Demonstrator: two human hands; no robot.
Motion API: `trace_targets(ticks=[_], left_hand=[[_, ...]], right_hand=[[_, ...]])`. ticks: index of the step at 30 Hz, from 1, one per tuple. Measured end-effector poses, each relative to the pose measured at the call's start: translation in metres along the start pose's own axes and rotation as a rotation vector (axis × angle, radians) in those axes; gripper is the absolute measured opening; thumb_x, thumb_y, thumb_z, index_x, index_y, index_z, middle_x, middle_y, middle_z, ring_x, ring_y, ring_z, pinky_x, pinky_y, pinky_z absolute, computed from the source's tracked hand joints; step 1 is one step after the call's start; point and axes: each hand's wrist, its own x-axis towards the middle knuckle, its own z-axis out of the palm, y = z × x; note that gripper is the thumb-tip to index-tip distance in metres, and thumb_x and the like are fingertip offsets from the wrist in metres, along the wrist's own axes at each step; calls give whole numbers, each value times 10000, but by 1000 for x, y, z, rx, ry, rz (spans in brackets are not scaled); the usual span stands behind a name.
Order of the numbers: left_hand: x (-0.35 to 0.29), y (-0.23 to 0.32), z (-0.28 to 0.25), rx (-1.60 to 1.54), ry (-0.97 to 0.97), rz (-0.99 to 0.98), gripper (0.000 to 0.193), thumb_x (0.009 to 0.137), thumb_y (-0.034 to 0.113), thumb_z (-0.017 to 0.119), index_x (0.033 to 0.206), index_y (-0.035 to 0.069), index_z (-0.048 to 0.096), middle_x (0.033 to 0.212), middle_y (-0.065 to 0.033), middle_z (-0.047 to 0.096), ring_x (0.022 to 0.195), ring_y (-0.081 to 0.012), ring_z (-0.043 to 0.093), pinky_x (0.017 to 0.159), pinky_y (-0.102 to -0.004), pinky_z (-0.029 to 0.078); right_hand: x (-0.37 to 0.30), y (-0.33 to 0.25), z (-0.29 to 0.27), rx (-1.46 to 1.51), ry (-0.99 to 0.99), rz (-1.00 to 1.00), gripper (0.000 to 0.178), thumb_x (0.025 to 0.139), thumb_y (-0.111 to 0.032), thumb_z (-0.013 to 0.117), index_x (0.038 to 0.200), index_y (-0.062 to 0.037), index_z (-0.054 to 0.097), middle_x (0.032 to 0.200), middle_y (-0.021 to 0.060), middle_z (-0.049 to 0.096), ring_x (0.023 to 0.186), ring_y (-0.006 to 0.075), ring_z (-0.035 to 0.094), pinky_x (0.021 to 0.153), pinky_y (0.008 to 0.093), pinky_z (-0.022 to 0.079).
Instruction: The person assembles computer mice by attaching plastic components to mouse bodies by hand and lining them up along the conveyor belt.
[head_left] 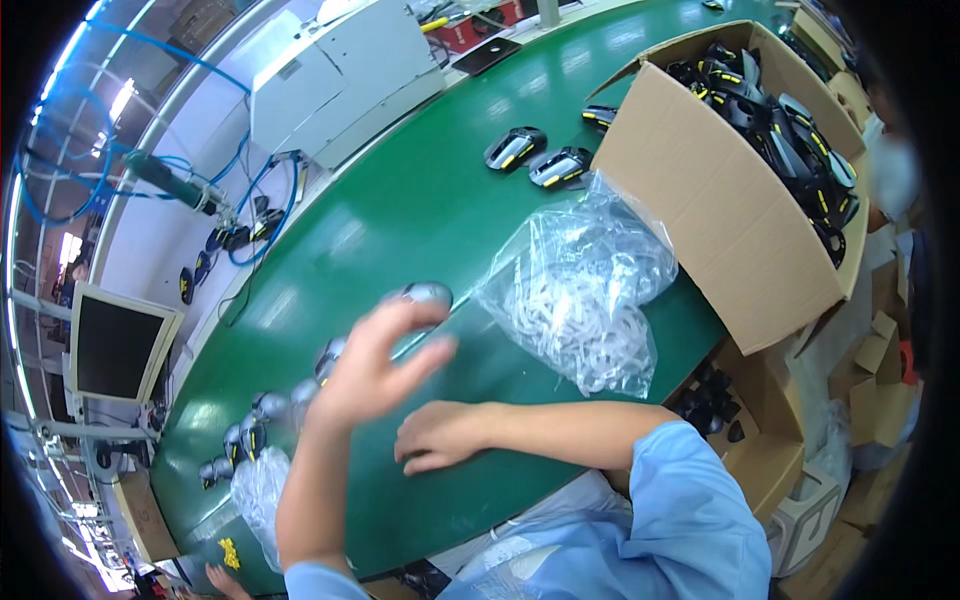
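Note:
My left hand [378, 362] is raised over the green table, thumb and fingers apart with nothing seen between them. Beyond its fingertips is a grey and black computer mouse [428, 292], partly covered by the fingers; whether they touch it I cannot tell. Close by, my right hand [442, 437] rests low over the tabletop, its fingers loosely bent and a little apart, with no object showing in it. Another mouse [330, 358] lies just left of my left hand, partly hidden by it. A clear plastic bag [585, 300] of whitish translucent parts lies to the right of both hands.
A cardboard box [690, 190] full of mouse shells stands at the right, with mice [560, 167] beside it. More mice [245, 437] line the table's left. Beyond are a hanging screwdriver [165, 178], a monitor [120, 342] and a white cabinet [345, 80]. Another person's hand [225, 580] shows lower left.

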Motion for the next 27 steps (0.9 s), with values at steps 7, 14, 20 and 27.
trace_targets(ticks=[7,14,20,27], left_hand=[[239,-103,62,386,265,64,843,928,458,834,1572,14,520,1556,-259,573,1455,-443,526,1226,-513,430],[285,-139,54,413,430,38,789,923,453,846,1496,-29,599,1491,-268,648,1394,-433,614,1178,-474,488],[79,-74,22,148,452,79,781,934,251,849,1577,-28,504,1432,-237,651,1329,-315,636,1162,-425,473],[-159,-44,79,344,341,-65,758,788,100,835,1488,-17,568,1381,-202,645,1260,-390,605,1131,-502,445]], right_hand=[[3,-6,15,-16,-91,3,295,979,-371,744,1017,-79,760,952,118,721,1002,349,697,850,498,575],[7,-1,24,-57,-62,-51,330,947,-401,762,940,-71,775,942,134,738,1004,373,712,845,506,592],[-5,-11,-5,-19,-51,-91,293,952,-360,756,933,-68,747,895,123,713,932,362,706,768,518,592],[-103,-131,-66,-173,195,73,170,962,-296,797,919,-133,780,867,51,718,825,261,706,714,414,593]])
